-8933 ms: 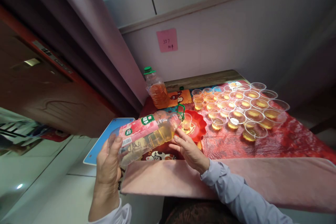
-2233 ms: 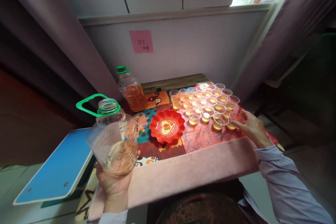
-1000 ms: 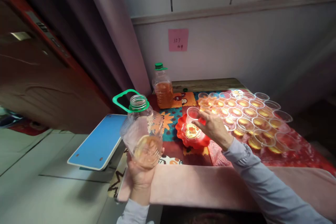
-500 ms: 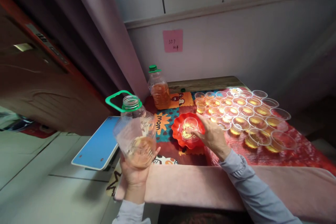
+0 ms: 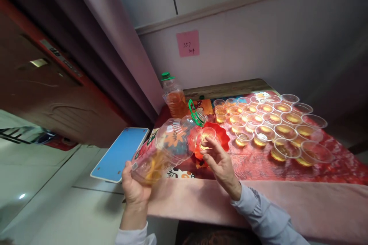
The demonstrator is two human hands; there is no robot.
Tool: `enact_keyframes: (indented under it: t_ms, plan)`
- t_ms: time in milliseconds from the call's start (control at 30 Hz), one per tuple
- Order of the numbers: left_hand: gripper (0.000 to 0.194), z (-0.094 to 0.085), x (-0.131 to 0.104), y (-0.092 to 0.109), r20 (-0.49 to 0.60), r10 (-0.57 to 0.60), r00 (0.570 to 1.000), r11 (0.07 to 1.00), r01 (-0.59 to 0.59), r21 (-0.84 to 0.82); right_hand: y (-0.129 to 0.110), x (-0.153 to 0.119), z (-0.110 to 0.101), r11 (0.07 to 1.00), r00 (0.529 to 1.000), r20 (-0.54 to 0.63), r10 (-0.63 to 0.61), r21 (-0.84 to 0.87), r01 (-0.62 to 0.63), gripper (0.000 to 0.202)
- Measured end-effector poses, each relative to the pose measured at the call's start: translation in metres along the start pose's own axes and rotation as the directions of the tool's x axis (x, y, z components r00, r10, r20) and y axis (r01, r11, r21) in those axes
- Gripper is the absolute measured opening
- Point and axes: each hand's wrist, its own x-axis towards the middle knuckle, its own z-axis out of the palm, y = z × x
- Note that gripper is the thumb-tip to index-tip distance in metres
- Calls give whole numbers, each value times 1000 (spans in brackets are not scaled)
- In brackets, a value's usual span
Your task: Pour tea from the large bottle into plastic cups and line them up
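The left hand point(image 5: 132, 188) clamped a ribbed clear plastic bottle point(image 5: 168, 146), tilted toward a small round cup point(image 5: 207, 135); the right hand point(image 5: 220, 164), fingers spread, perhaps touched it.

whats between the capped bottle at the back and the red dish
In the head view, the green-ringed neck of the tilted bottle held by the left hand crosses between the capped bottle and the red dish.

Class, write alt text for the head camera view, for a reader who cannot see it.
The left hand tilts a nearly empty bottle toward a small cup on a red dish, with the right hand open beside the cup. Rows of filled cups and a capped second bottle stand behind.
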Motion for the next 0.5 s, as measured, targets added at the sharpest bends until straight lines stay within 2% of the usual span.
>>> enact_keyframes:
  t_ms: [100, 300, 367, 500]
  plan:
    - [42, 9, -5, 7, -91, 59, 994, 990, -47, 132, -5, -5, 4, 1000, 995, 99, -4, 29, 1, 70]
    - [46, 36, -18, 23, -175, 75, 982, 950, -16, 313, -4, -10, 0, 1000, 964, 267, -13, 20, 8, 73]
    - [47, 42, -21, 28, -185, 82, 979, 937, -12, 349, -1, -10, -1, 997, 949, 312, 33, 58, -53, 77]
    - [46, 50, -22, 37, -190, 95, 977, 928, -18, 371, 3, -10, -2, 947, 903, 401, 157, 199, -253, 87]
